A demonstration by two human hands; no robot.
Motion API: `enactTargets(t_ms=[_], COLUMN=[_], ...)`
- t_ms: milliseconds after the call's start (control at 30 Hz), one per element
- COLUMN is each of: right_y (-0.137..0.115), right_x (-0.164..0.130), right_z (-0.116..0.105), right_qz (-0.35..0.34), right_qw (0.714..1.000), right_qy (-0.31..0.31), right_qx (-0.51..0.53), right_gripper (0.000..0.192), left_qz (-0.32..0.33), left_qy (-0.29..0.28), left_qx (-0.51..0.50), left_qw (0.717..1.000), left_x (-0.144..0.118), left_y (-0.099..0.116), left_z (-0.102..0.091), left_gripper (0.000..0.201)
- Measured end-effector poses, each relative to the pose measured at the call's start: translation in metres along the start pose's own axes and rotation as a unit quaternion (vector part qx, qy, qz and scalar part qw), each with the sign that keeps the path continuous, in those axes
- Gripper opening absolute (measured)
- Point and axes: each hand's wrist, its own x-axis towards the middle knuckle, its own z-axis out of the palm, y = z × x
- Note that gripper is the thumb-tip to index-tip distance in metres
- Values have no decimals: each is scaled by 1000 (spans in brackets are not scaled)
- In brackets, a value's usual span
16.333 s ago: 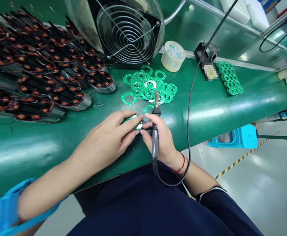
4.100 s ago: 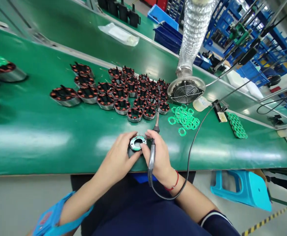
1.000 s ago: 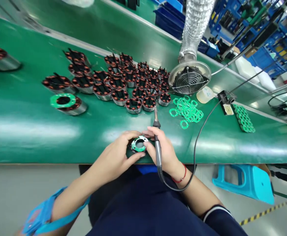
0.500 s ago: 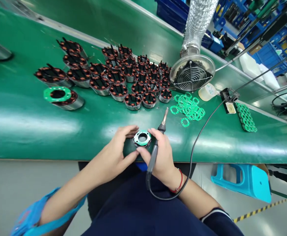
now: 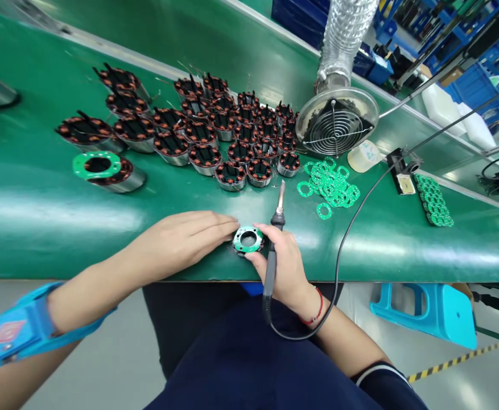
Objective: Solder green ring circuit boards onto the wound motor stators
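Observation:
A small stator topped with a green ring board sits near the front edge of the green bench. My left hand lies flat, palm down, its fingertips touching the left side of that board. My right hand grips a soldering iron with its tip pointing up and away, while the thumb and forefinger pinch the right side of the stator. A black cord runs from the iron's handle.
Several copper-wound stators crowd the bench behind. One stator with a green board stands apart at left. Loose green ring boards lie right of centre, beside a fume fan, tape roll, iron stand and stacked boards. A blue stool stands below right.
My left hand has flattened out and its arm swung left, fingers now only touching the board's left edge. The iron has tilted more upright. The stator stays in place.

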Motion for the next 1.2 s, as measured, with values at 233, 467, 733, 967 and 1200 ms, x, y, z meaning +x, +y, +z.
enactTargets(t_ms=[233,467,733,967,1200], right_y=[2,1,3,3,-1], right_x=[-3,-2,-3,-4,-3], right_z=[2,3,5,7,7], right_qz=[-9,-15,3,7,-5], right_qw=[1000,999,1000,1000,997], right_qy=[15,30,17,27,71], right_qx=[21,24,18,14,-3], right_gripper=[47,46,48,44,39], left_qz=[7,-58,-273,-242,-165], left_qy=[-50,-77,49,109,127], left_qx=[-14,-55,-171,-119,-17], left_qw=[999,994,945,957,978], left_x=[8,24,6,-23,-31], left_y=[-4,7,31,54,47], left_z=[-8,-7,11,29,35], left_gripper=[38,36,33,32,38])
